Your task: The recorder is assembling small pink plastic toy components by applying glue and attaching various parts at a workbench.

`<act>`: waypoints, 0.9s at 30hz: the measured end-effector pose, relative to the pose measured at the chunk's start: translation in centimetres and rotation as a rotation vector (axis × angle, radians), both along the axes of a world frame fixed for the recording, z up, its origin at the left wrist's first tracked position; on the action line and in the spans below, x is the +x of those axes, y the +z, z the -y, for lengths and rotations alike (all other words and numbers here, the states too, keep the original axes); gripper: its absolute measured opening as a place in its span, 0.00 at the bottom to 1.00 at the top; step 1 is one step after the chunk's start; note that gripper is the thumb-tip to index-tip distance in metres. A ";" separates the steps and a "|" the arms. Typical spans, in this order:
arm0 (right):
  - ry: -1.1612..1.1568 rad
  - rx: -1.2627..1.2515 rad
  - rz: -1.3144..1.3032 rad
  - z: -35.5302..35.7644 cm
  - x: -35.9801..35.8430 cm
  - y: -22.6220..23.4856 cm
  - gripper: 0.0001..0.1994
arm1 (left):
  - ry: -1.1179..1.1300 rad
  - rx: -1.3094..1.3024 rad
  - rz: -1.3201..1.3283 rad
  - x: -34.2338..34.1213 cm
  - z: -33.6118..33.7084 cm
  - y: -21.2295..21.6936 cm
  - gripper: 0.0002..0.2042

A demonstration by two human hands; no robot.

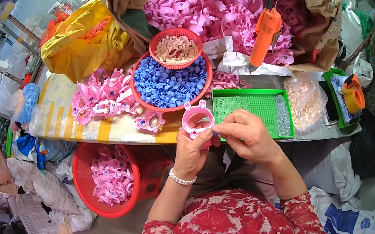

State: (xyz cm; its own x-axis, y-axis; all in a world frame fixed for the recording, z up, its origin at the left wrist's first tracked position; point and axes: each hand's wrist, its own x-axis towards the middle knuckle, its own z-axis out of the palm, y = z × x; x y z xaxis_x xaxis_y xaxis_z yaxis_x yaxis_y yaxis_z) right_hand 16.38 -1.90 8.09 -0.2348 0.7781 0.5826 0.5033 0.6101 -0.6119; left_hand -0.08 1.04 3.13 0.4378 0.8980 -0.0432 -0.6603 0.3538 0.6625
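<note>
Holding a pink ring-shaped part (pixel 188 118) in the left hand (pixel 191 153), near the center of the frame, at the front edge of the counter (pixel 167 137). Pinching with the right hand (pixel 247 136), fingertips together at the lower right of the part; impossible to tell whether around anything small. Just right of center, a green tray (pixel 251 92). Above the hands, a red basket (pixel 149 105) of blue pieces (pixel 164 89), topped by a smaller basket (pixel 178 65) of pale pieces (pixel 175 48). Toward lower left, a red tub (pixel 81 183) of pink parts (pixel 113 176); toward upper right, an orange tool (pixel 264 36).
</note>
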 end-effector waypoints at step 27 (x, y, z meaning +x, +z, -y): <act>-0.076 -0.446 -0.283 2.4 0.3 -0.4 0.02 | -0.080 -0.074 0.043 1.1 1.0 -0.3 0.25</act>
